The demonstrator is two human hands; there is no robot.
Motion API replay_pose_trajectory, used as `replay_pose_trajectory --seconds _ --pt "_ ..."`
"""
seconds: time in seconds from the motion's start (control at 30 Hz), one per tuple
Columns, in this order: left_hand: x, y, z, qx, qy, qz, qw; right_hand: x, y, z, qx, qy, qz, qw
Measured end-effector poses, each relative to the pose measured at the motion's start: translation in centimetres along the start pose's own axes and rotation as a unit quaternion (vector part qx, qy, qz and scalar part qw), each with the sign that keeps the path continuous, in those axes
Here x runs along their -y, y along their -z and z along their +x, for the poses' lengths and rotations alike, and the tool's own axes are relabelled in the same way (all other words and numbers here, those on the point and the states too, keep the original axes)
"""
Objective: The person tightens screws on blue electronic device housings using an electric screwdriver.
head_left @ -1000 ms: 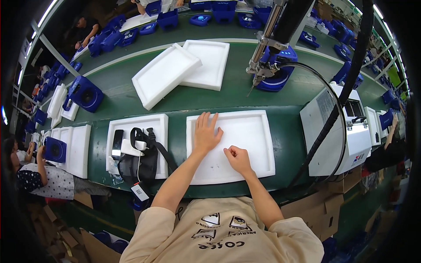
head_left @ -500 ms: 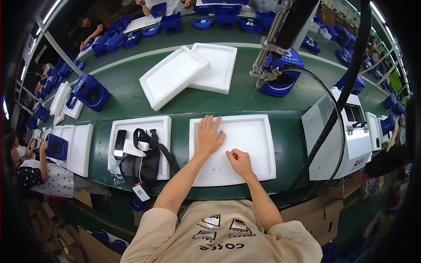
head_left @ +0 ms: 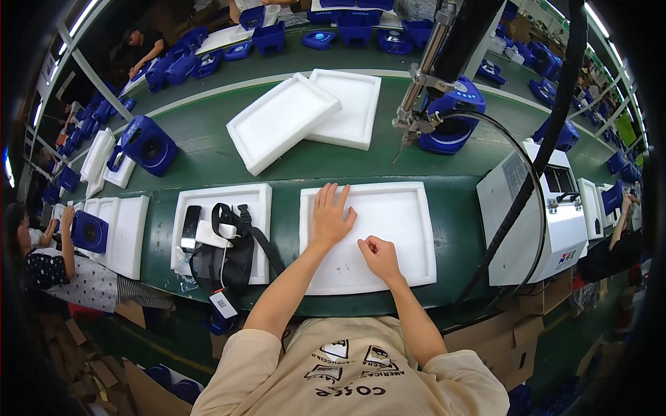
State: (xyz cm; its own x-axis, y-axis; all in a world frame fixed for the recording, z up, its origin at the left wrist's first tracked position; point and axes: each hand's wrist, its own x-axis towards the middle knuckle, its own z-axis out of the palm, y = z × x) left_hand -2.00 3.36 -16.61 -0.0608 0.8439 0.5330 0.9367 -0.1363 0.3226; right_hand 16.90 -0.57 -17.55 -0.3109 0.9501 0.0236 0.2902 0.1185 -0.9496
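Note:
In front of me a shallow white foam tray (head_left: 409,260) with a raised rim lies on the green bench. My left hand (head_left: 332,218) rests palm down over its left half, fingers stretched out and the thumb apart. To the right of it, my right hand (head_left: 379,256) is curled into a loose fist above the tray's middle; no object shows in it. The tray's floor bears only a few small dark marks near my left forearm.
Left, another foam tray (head_left: 261,197) holds a phone (head_left: 191,227) and a black strapped pouch (head_left: 220,265). Beyond lie two foam trays (head_left: 284,121) and blue speaker boxes (head_left: 148,145). An electric screwdriver (head_left: 416,104) hangs ahead; a white machine (head_left: 517,215) stands right. Co-workers sit on both sides.
The two foam trays and the blue speaker boxes on the surface beyond my bench have shifted slightly right. Both my hands have stayed where they were.

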Motion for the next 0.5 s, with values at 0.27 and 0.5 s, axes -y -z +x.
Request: replay_pose_trajectory --seconds 0.27,0.5 --pt "-0.11 0.02 -0.06 -0.007 -0.004 -0.006 1.000 0.16 0.10 -0.06 -0.004 0.000 -0.001 1.000" --pt "-0.24 0.06 -0.24 -0.005 -0.001 -0.006 1.000 0.08 0.08 -0.26 -0.007 0.003 0.005 1.000"
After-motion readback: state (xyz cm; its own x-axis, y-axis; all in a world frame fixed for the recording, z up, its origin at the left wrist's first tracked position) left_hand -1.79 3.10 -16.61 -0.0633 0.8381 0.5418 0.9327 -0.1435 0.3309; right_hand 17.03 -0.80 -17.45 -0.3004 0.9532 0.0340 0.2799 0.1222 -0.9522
